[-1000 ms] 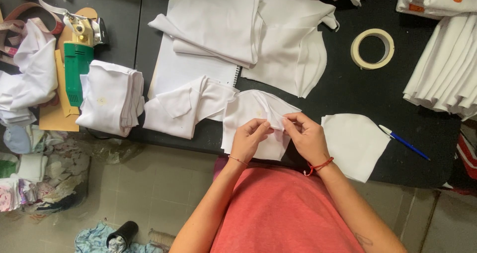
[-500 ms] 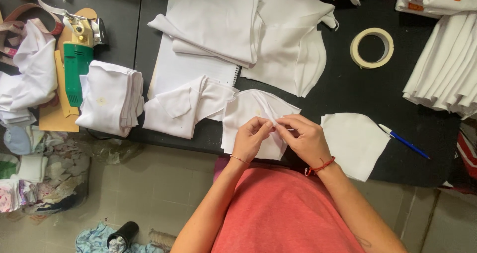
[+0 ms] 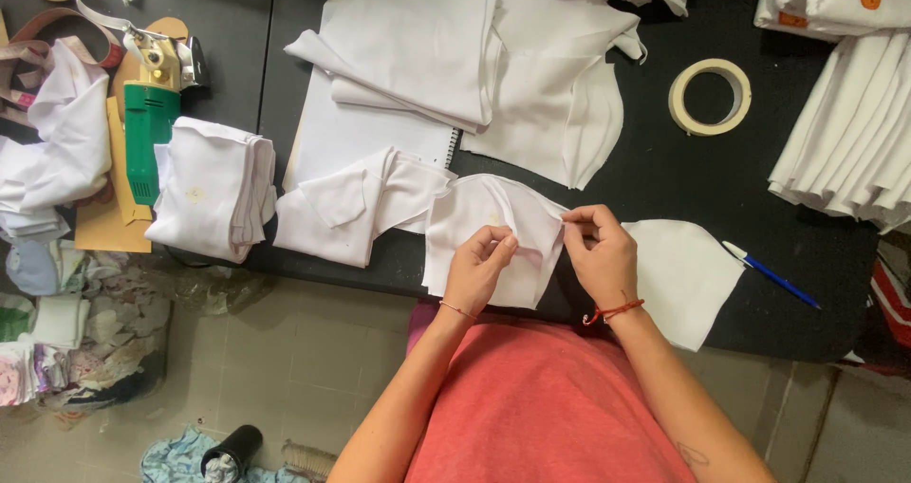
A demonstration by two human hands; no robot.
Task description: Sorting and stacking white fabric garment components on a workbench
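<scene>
At the near edge of a black table [image 3: 664, 175] lies a small white cut fabric piece [image 3: 474, 227], hanging slightly over the edge. My left hand [image 3: 479, 269] pinches its middle fold from below. My right hand [image 3: 598, 255] pinches the same piece at its right edge. A thin red cord circles each wrist. Just right of my right hand rests another white cut piece [image 3: 683, 274]. To the left of the held piece lies a white folded collar-shaped piece [image 3: 356, 203].
A stack of white folded pieces [image 3: 213, 189] sits at the left beside a green electric cutter [image 3: 152, 127]. Large white cloth [image 3: 455, 56] covers the table's middle. A tape roll [image 3: 709, 96], a blue pen [image 3: 771, 274] and stacked white fabric [image 3: 849, 132] lie right. Scraps litter the floor [image 3: 57, 331].
My two hands have drawn slightly apart along the held fabric piece, the right one shifting a little right. Everything else on the table stays put.
</scene>
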